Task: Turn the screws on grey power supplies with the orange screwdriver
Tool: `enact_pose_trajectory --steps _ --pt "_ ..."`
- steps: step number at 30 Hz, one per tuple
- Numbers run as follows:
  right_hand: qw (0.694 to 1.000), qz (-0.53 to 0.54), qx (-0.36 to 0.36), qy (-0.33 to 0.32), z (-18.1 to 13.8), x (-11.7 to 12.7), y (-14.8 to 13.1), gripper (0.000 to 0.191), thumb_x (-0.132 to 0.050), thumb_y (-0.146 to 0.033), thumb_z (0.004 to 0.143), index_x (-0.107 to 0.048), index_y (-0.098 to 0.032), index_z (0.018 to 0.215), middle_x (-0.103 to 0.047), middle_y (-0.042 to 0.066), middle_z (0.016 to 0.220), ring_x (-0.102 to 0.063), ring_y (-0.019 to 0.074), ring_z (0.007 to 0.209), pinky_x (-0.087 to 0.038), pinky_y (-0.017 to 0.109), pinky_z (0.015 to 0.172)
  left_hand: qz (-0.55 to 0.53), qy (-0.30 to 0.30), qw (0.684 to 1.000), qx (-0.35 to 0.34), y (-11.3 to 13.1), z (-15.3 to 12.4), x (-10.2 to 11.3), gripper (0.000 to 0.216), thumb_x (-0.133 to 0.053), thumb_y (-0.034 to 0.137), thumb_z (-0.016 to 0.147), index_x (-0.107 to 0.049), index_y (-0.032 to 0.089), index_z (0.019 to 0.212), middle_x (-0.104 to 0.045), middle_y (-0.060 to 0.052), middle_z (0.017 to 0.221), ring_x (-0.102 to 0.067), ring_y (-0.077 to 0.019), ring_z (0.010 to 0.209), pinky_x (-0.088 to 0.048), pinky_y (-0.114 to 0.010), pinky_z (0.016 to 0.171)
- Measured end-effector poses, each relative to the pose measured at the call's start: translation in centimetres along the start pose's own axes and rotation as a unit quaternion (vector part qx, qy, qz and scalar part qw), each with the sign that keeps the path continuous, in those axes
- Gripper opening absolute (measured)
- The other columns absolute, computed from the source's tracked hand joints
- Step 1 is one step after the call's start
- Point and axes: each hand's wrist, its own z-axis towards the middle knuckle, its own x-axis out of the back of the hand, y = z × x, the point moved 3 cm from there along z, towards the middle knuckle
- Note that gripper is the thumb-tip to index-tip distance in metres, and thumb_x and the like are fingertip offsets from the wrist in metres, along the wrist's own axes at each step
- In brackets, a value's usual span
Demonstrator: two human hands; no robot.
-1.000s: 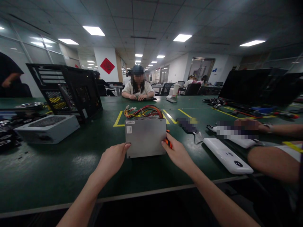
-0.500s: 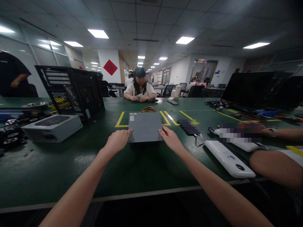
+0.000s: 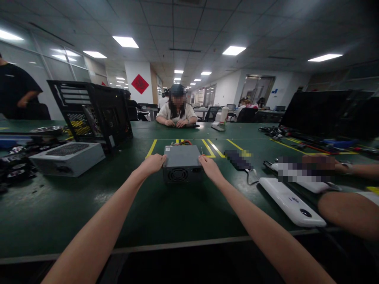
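A grey metal power supply lies flat on the green table, its fan grille facing me. Coloured wires stick out at its far end. My left hand grips the box's left edge with curled fingers. My right hand grips the right edge. A speck of an orange tool handle and a thin shaft show at its fingertips. Both arms are stretched forward.
A second power supply and an open black computer case stand at the left. A white device and another person's arm are at the right, with a black monitor behind. A person sits across the table.
The power supply was standing on end close to me. Both hands have tipped it away and laid it flat, farther out on the table, fan side toward me.
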Motion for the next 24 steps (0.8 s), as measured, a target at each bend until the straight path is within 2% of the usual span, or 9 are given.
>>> enact_pose_trajectory --steps 5,11,13,15,18,21,24 --pt "1.0 0.017 -0.016 0.004 0.5 -0.3 0.0 0.038 -0.032 -0.042 0.089 -0.063 -0.019 0.088 -0.065 0.008 0.096 -0.057 0.0241 0.092 -0.039 0.032 0.079 -0.047 0.011 0.999 0.02 -0.6 1.1 -0.6 0.052 -0.019 0.037 0.094 -0.064 0.012 0.1 -0.064 -0.017 0.108 -0.06 -0.0256 0.103 -0.043 -0.031 0.085" --pt "0.996 0.078 -0.038 0.015 2.6 -1.4 0.5 0.038 -0.038 -0.043 0.086 -0.066 -0.018 0.089 -0.066 0.009 0.095 -0.057 0.0259 0.094 -0.038 0.037 0.083 -0.14 0.042 0.987 0.058 -1.8 3.4 -0.7 0.043 -0.032 0.038 0.091 -0.065 0.011 0.093 -0.063 -0.019 0.109 -0.058 -0.0279 0.106 -0.042 -0.031 0.085" --pt "0.992 0.119 -0.048 0.014 2.9 -1.8 0.9 0.04 -0.039 -0.047 0.085 -0.066 -0.019 0.092 -0.066 0.009 0.096 -0.057 0.0245 0.094 -0.04 0.036 0.083 -0.186 0.054 0.978 0.081 -2.2 3.6 -1.1 0.044 -0.034 0.042 0.089 -0.064 0.01 0.083 -0.065 -0.02 0.098 -0.06 -0.0286 0.099 -0.043 -0.03 0.077" --pt "0.984 0.167 -0.057 0.009 2.8 -2.2 1.4 0.046 -0.041 -0.054 0.082 -0.066 -0.019 0.096 -0.067 0.008 0.097 -0.059 0.0231 0.089 -0.042 0.036 0.08 -0.24 0.063 0.963 0.101 -2.5 3.4 -1.9 0.049 -0.034 0.049 0.088 -0.061 0.012 0.071 -0.064 -0.016 0.076 -0.063 -0.026 0.08 -0.042 -0.027 0.064" --pt "0.969 0.24 -0.054 0.004 2.3 -2.7 1.7 0.048 -0.049 -0.057 0.076 -0.067 -0.018 0.099 -0.068 0.007 0.094 -0.061 0.0209 0.082 -0.046 0.034 0.075 -0.332 0.073 0.934 0.108 -2.5 2.6 -3.5 0.055 -0.028 0.057 0.087 -0.05 0.017 0.056 -0.044 -0.003 0.046 -0.048 -0.0156 0.045 -0.032 -0.024 0.045" --pt "0.955 0.294 -0.032 0.016 1.6 -2.6 0.9 0.044 -0.052 -0.05 0.075 -0.065 -0.02 0.105 -0.069 0.005 0.095 -0.062 0.0193 0.085 -0.047 0.032 0.077 -0.407 0.098 0.904 0.088 -2.4 2.0 -4.2 0.051 -0.032 0.058 0.085 -0.042 0.019 0.053 -0.028 0.004 0.043 -0.03 -0.0092 0.036 -0.022 -0.023 0.041" --pt "0.942 0.33 0.038 0.053 1.3 -1.7 -0.9 0.044 -0.053 -0.044 0.077 -0.06 -0.024 0.115 -0.064 0.001 0.112 -0.058 0.0177 0.102 -0.043 0.031 0.09 -0.457 0.153 0.874 0.059 -2.5 2.0 -3.2 0.047 -0.032 0.056 0.085 -0.043 0.019 0.058 -0.029 0.005 0.047 -0.028 -0.0085 0.04 -0.022 -0.022 0.042"
